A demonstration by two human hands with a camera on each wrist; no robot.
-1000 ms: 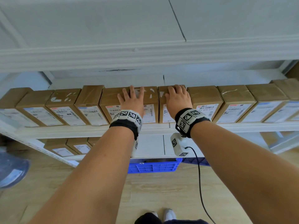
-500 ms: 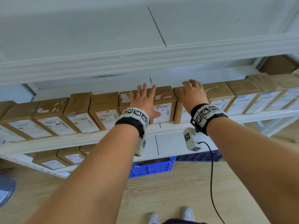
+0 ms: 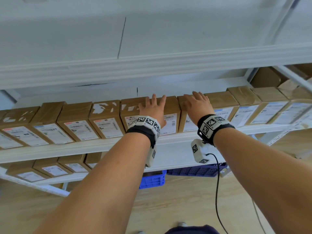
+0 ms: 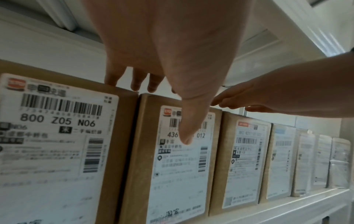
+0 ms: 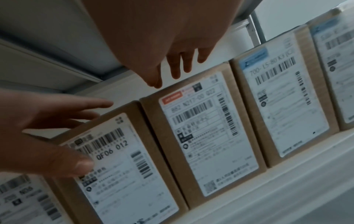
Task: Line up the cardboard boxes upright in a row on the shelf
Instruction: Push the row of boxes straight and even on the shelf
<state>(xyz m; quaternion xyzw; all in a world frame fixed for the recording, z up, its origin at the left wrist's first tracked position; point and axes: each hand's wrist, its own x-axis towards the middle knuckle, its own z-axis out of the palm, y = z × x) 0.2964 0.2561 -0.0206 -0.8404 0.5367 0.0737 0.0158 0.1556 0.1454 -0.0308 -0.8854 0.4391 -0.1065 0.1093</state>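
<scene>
Several taped cardboard boxes with white shipping labels stand upright side by side on the white shelf (image 3: 84, 149). My left hand (image 3: 154, 107) lies with straight, spread fingers over the top of the box labelled 012 (image 4: 172, 174) and its left neighbour (image 4: 57, 144). Its thumb hangs in front of the 012 label. My right hand (image 3: 197, 103) reaches over the adjacent box with the red-marked label (image 5: 206, 136), fingers straight, just above its top edge. Neither hand grips anything. In the right wrist view my left hand (image 5: 47, 128) lies on the 012 box (image 5: 124, 174).
The upper shelf board (image 3: 152, 68) hangs close above the box tops. A lower shelf (image 3: 76, 179) carries more boxes. Blue crates (image 3: 152, 180) sit on the wooden floor below. A black cable (image 3: 217, 191) hangs from my right wrist. Further boxes (image 3: 266, 78) stand at the far right.
Both hands stay over the same two middle boxes. The right hand's fingers, curled over the box top a second ago, are now straight. The head view has shifted right.
</scene>
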